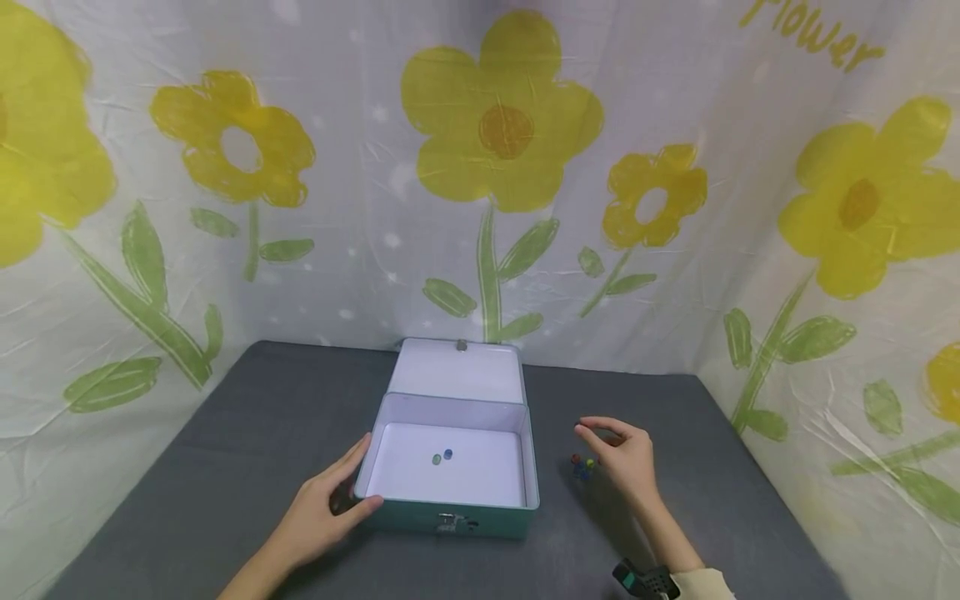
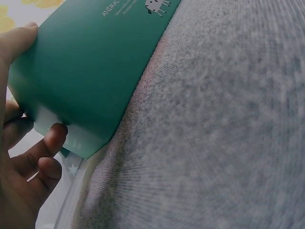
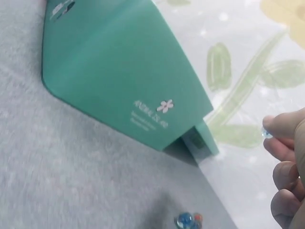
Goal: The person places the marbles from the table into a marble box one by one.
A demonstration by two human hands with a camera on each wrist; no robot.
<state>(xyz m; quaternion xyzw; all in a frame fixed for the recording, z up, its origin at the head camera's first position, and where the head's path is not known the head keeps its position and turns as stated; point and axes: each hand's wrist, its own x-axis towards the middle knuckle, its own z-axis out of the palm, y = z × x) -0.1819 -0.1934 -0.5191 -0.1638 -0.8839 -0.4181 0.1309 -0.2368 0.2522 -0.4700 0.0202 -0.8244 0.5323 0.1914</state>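
Observation:
A green tin box (image 1: 450, 518) stands on the dark tabletop with its lid (image 1: 457, 371) tipped back. Inside lie a green marble (image 1: 437, 459) and a blue marble (image 1: 447, 454). My left hand (image 1: 318, 506) holds the box's front left corner, thumb at the front rim and fingers along the left side. Right of the box, my right hand (image 1: 624, 454) is raised and pinches a small clear bluish marble (image 3: 266, 133) between thumb and index finger. Below it sits a cluster of marbles (image 1: 581, 472) in red, yellow-green and blue, partly overlapping each other.
The grey cloth-covered table (image 1: 247, 433) runs back to a white curtain (image 1: 352, 208) printed with yellow flowers. More curtain hangs along both sides. A dark band (image 1: 647, 579) is on the right wrist. The box's metal clasp (image 1: 447, 520) faces front.

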